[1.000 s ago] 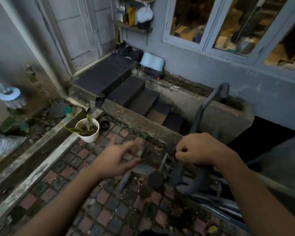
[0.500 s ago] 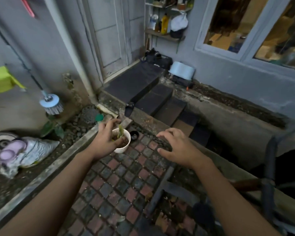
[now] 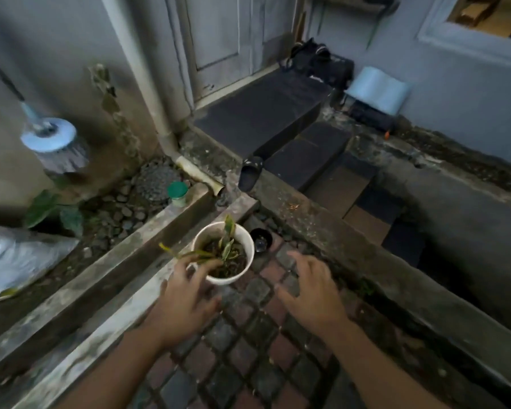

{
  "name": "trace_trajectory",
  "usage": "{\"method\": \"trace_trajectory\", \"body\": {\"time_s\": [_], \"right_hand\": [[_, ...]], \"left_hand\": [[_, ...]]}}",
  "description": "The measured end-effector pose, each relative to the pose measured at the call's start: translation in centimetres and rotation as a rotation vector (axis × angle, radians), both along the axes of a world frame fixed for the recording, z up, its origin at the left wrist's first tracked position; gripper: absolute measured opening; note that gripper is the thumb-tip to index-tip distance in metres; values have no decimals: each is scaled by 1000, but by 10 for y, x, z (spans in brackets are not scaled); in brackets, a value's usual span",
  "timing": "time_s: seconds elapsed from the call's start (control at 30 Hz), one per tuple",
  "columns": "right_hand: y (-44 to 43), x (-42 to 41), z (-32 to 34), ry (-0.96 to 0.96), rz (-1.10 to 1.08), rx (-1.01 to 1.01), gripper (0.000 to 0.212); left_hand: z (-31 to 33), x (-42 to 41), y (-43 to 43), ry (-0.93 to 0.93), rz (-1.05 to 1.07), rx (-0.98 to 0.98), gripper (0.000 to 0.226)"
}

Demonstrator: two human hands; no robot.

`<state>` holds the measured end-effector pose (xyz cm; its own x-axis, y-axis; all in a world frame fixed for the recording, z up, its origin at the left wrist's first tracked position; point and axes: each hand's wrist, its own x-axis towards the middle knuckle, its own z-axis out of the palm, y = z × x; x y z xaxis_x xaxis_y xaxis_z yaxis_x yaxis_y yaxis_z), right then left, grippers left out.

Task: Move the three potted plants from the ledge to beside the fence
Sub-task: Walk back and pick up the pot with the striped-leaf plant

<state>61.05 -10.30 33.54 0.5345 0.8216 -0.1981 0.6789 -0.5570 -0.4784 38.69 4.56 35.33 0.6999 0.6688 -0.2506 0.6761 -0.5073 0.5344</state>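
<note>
A white pot [image 3: 222, 280] with a small green-yellow plant stands on the brick paving in the corner by the concrete curb [image 3: 115, 261]. My left hand [image 3: 186, 299] grips its near left rim, fingers curled over the edge among the leaves. My right hand [image 3: 313, 290] hovers just right of the pot, fingers spread, holding nothing. A small empty black pot [image 3: 260, 239] sits right behind the white one. No other potted plants and no fence are in view.
A low concrete wall [image 3: 351, 249] runs along the right of the paving. Dark steps [image 3: 301, 154] rise to a door, with a black slipper [image 3: 250, 172] at their foot. Left of the curb are gravel, a green-capped jar [image 3: 177, 193], a brush [image 3: 53, 143] and a white bag [image 3: 18, 255].
My left hand reached the white pot and closed on its rim. My right hand left the dark handlebar and came beside the pot. The view moved closer and lower.
</note>
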Motion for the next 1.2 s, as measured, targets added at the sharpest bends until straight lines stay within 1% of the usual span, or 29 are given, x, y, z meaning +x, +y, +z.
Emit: {"method": "trace_trajectory", "body": {"time_s": [0.07, 0.1, 0.17, 0.23, 0.3, 0.33, 0.4, 0.47, 0.5, 0.57, 0.63, 0.67, 0.73, 0.8, 0.87, 0.93, 1.0, 1.03, 1.07, 1.1, 1.17, 1.2], "right_hand": [[25, 5, -85, 58, -50, 43, 76], [37, 6, -124, 89, -71, 80, 78], [57, 4, -195, 156, -132, 151, 81], [74, -1, -256, 195, -171, 193, 83], [84, -11, -311, 197, -159, 224, 83], [89, -13, -335, 199, -147, 234, 83], [99, -16, -373, 221, -152, 261, 85], [105, -13, -402, 260, -171, 301, 80], [108, -10, -415, 291, -174, 316, 74], [112, 0, -435, 352, -151, 331, 66], [119, 7, -443, 372, -105, 364, 64], [124, 8, -442, 387, -95, 394, 64], [138, 10, -434, 458, -139, 467, 62], [149, 5, -421, 552, -222, 506, 63], [158, -7, -411, 643, -295, 525, 67], [163, -23, -406, 713, -357, 580, 65], [166, -37, -408, 727, -429, 647, 54], [165, -43, -411, 721, -461, 668, 43], [162, -47, -413, 724, -486, 674, 30], [158, -49, -415, 740, -493, 664, 24], [148, -51, -416, 780, -450, 610, 29], [144, -51, -414, 770, -410, 589, 31]], "left_hand": [[-88, 12, 25, 37, -90, 88, 71], [-129, 18, 37, 14, -95, 125, 72], [-205, 27, 59, -59, -36, 182, 76], [-270, 38, 76, -43, 12, 221, 80], [-333, 44, 82, 17, 32, 235, 73], [-361, 47, 83, 9, 54, 236, 67], [-405, 48, 81, -67, 118, 232, 58], [-435, 47, 81, -217, 154, 295, 47], [-445, 47, 83, -311, 174, 312, 42], [-452, 54, 91, -482, 234, 286, 26], [-449, 63, 100, -527, 224, 259, 8], [-445, 65, 105, -514, 189, 247, 4], [-435, 62, 115, -491, 115, 229, 4], [-424, 48, 121, -483, 88, 206, 6], [-414, 35, 120, -480, 111, 189, 7], [-411, 25, 113, -480, 153, 164, 9], [-416, 13, 105, -495, 201, 150, 24], [-422, 6, 100, -514, 228, 149, 28], [-426, -1, 97, -543, 259, 150, 27], [-429, -9, 94, -571, 285, 146, 22], [-431, -24, 93, -615, 301, 130, 12], [-428, -30, 94, -629, 297, 115, 17]]}}
